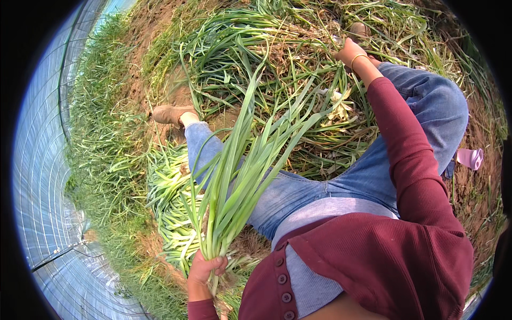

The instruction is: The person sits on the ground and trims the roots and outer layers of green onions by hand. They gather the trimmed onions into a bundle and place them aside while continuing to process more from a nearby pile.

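My left hand (pixel 206 266), low in the view, is closed around the base of a bunch of green onions or similar leafy stalks (pixel 244 172). Their long leaves fan up across my lap, and thin roots hang below the fist. My right hand (pixel 352 52) reaches out to the upper right, low over cut leaves and dry stalks by my shoe. Its fingers point away from the camera, so whatever they may hold is hidden. Between my legs lies a large heap of green stalks (pixel 232 48). Some pale outer leaves (pixel 339 106) rest on the litter.
Beside my left thigh lies a row of pale-based stalks (pixel 178 216). Growing grass (pixel 104 160) runs along a blue plastic-film greenhouse wall (pixel 40 160). A pink lidded cup (pixel 470 159) is on the soil at right. My brown shoe (pixel 172 115) stands on bare soil.
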### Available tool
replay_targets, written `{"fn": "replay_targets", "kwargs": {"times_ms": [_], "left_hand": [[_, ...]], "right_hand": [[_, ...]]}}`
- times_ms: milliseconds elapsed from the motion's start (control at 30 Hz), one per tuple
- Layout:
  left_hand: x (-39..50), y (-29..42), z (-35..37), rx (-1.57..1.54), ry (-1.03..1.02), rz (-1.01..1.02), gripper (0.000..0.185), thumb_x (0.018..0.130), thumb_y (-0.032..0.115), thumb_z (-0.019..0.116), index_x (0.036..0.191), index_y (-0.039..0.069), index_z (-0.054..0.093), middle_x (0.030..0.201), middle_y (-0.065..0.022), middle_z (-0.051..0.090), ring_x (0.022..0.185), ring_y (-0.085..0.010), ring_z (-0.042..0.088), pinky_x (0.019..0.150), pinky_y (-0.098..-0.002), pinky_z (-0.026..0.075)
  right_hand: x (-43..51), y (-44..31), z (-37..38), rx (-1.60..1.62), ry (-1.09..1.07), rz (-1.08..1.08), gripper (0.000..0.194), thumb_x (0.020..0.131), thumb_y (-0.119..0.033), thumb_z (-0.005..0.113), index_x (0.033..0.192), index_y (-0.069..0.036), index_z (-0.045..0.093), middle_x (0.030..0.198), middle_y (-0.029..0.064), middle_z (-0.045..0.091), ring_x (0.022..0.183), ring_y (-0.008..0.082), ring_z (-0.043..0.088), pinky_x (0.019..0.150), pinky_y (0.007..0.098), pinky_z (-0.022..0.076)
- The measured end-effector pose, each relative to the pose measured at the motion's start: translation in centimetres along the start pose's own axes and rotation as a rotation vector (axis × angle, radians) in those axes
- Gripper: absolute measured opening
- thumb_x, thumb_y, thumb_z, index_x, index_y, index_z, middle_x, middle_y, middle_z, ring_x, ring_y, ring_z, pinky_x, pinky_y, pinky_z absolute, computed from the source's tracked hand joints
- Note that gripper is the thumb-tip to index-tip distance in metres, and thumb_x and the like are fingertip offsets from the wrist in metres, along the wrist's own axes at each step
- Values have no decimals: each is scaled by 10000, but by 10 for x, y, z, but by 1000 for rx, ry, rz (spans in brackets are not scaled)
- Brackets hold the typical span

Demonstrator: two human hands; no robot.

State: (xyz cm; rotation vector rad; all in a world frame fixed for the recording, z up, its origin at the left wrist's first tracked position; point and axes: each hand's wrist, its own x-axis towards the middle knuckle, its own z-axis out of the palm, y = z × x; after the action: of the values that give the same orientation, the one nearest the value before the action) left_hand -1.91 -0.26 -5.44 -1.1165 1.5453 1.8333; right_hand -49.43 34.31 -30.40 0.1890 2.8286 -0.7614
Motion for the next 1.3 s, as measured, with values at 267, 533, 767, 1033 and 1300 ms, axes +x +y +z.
{"fn": "replay_targets", "kwargs": {"times_ms": [267, 533, 767, 1033, 1300], "left_hand": [[-7, 13, 8, -291, -114, 96, 574, 723, 247, 717, 1170, -1, 457, 486, -31, 424, 312, -96, 323, 305, -231, 248], [16, 75, 21, -597, -481, 304, 568, 893, 267, 507, 1326, -5, 259, 612, -35, 422, 358, -76, 375, 295, -212, 356], [17, 120, 36, -715, -500, 473, 562, 924, 196, 445, 1320, -97, 174, 612, -29, 420, 352, -57, 392, 291, -193, 393], [-2, 132, 43, -800, -800, 513, 576, 924, 145, 370, 1339, -102, 57, 659, -129, 490, 400, -164, 517, 338, -274, 498], [-6, 141, 43, -696, -921, 508, 572, 920, 120, 362, 1323, -120, 35, 649, -154, 505, 396, -194, 533, 344, -295, 516]], "right_hand": [[-4, -20, 24, 373, 56, -228, 306, 800, -293, 544, 816, -6, 649, 787, 187, 632, 752, 303, 620, 716, 394, 474], [-29, -18, 33, 847, -205, 14, 208, 826, -173, 553, 800, 22, 622, 630, 81, 609, 489, 146, 574, 475, 294, 467], [-83, -62, 55, 807, -702, -108, 239, 864, -177, 533, 772, 38, 580, 644, 74, 583, 485, 144, 578, 424, 275, 491], [-106, -114, 78, 927, -741, -154, 359, 873, -213, 534, 1111, 54, 509, 909, 137, 599, 614, 189, 627, 444, 307, 513], [-156, -168, 21, 1326, -1271, -477, 422, 876, -312, 539, 1155, 4, 510, 1069, 64, 583, 703, 130, 616, 472, 238, 499]]}}
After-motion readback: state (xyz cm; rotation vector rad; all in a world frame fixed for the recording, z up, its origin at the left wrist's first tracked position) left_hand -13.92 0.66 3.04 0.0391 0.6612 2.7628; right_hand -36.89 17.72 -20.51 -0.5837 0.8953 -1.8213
